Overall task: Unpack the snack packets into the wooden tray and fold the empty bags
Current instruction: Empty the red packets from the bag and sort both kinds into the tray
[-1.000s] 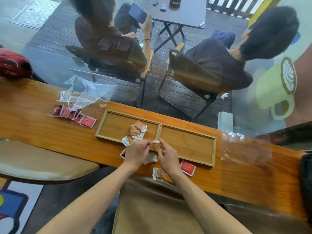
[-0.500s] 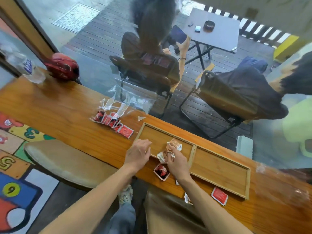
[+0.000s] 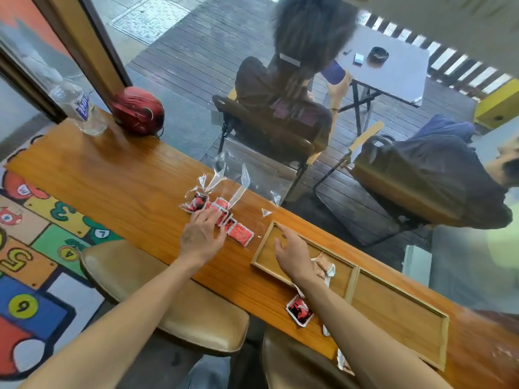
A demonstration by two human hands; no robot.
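While left fingers (image 3: 209,217) touch red packets (image 3: 224,219), spread flat

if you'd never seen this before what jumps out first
The left hand lies on a row of red snack packets beside a torn clear plastic bag at the middle of the long wooden counter. The right hand hovers open over the two-compartment wooden tray, whose left half holds brown packets.

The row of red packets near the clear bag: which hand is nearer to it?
Left. The left hand lies on the row of red packets, fingers touching them. The right hand is apart, open above the wooden tray, left compartment.
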